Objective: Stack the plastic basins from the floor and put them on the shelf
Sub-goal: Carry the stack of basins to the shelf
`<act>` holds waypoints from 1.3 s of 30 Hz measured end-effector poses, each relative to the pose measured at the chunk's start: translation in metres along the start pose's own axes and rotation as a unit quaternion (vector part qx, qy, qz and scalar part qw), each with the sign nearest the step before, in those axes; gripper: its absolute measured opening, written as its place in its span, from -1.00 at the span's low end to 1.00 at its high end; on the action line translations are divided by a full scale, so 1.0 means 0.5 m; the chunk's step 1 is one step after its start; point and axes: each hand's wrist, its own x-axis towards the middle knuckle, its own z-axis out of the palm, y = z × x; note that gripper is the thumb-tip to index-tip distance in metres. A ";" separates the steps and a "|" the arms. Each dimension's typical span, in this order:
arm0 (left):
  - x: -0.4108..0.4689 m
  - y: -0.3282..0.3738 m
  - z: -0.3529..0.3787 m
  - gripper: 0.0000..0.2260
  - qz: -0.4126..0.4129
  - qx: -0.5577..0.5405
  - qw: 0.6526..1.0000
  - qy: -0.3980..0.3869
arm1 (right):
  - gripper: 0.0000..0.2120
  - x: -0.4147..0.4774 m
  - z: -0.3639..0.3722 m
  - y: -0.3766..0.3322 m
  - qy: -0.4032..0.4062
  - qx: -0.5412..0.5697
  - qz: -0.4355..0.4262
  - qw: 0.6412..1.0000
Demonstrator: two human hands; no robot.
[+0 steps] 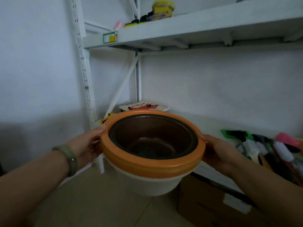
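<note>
Head view: one frame, looking down past both forearms at a white shelving unit in a corner.
Item carried: stack of basins (152,154), nested; dark brown one innermost, orange rim around it, cream one outermost at the bottom. Exact count of basins cannot be told.
Position of item: in the air, clear of the floor (91,202), in front of the lower shelf (213,122) and roughly level with it; not yet resting on it.
Left hand (88,145): clasps the stack's left rim, thumb on top of the orange edge; green bangle (69,157) on the wrist.
Right hand (216,151): clasps the opposite rim in the same way.
Reason for hold: judged, opposite-side grips keep the nested pieces level and together.
Shelf contents: printed packet (144,106) at the back, mixed coloured goods (268,148) to the right; bare stretch between them looks the likely landing spot.
Below shelf: cardboard box (213,205).
Stage: stacking looks done; placing remains.
</note>
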 end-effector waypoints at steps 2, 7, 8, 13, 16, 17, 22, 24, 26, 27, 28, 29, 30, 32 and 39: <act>0.025 0.009 0.058 -0.83 0.001 -0.020 1.000 -0.001 | -0.84 0.013 -0.029 -0.032 0.016 0.010 -0.010 1.000; 0.085 0.002 0.181 -0.80 -0.025 -0.043 0.999 -0.002 | -0.84 0.051 -0.101 -0.081 0.040 0.042 -0.017 0.998; 0.095 -0.003 0.202 -0.78 -0.028 -0.050 0.998 -0.003 | -0.82 0.062 -0.115 -0.087 0.047 0.049 -0.018 0.998; 0.139 -0.021 0.285 -0.89 -0.032 -0.080 0.996 -0.013 | -0.66 0.124 -0.175 -0.102 0.079 0.073 -0.030 0.994; 0.167 -0.030 0.324 -0.89 -0.025 -0.075 0.997 -0.021 | -0.62 0.157 -0.203 -0.100 0.093 0.079 -0.036 0.992; 0.177 -0.033 0.337 -0.87 -0.022 -0.077 0.997 -0.022 | -0.63 0.165 -0.210 -0.098 0.092 0.082 -0.035 0.992; 0.237 -0.061 0.374 -0.86 -0.010 -0.078 0.997 -0.012 | -0.64 0.205 -0.247 -0.084 0.102 0.103 -0.036 0.989; 0.256 -0.073 0.382 -0.85 -0.009 -0.073 0.997 -0.012 | -0.64 0.218 -0.255 -0.083 0.116 0.105 -0.041 0.987; 0.272 -0.083 0.385 -0.82 -0.009 -0.074 0.997 -0.004 | -0.63 0.229 -0.256 -0.082 0.127 0.102 -0.044 0.986; 0.279 -0.087 0.384 -0.81 -0.008 -0.076 0.997 -0.001 | -0.63 0.234 -0.257 -0.082 0.134 0.099 -0.042 0.985; 0.284 -0.090 0.382 -0.78 -0.009 -0.076 0.997 0.003 | -0.62 0.238 -0.259 -0.082 0.143 0.094 -0.037 0.984; 0.289 -0.092 0.381 -0.74 -0.012 -0.075 0.997 0.003 | -0.60 0.242 -0.261 -0.081 0.154 0.088 -0.030 0.984; 0.294 -0.095 0.379 -0.70 -0.016 -0.074 0.997 0.003 | -0.59 0.246 -0.265 -0.079 0.164 0.081 -0.023 0.983; 0.298 -0.094 0.381 -0.70 -0.024 -0.065 0.998 0.007 | -0.61 0.247 -0.264 -0.080 0.179 0.071 -0.011 0.981; 0.225 -0.078 0.383 -0.79 -0.078 -0.031 0.997 -0.002 | -0.85 0.163 -0.202 -0.096 0.196 0.087 0.008 0.977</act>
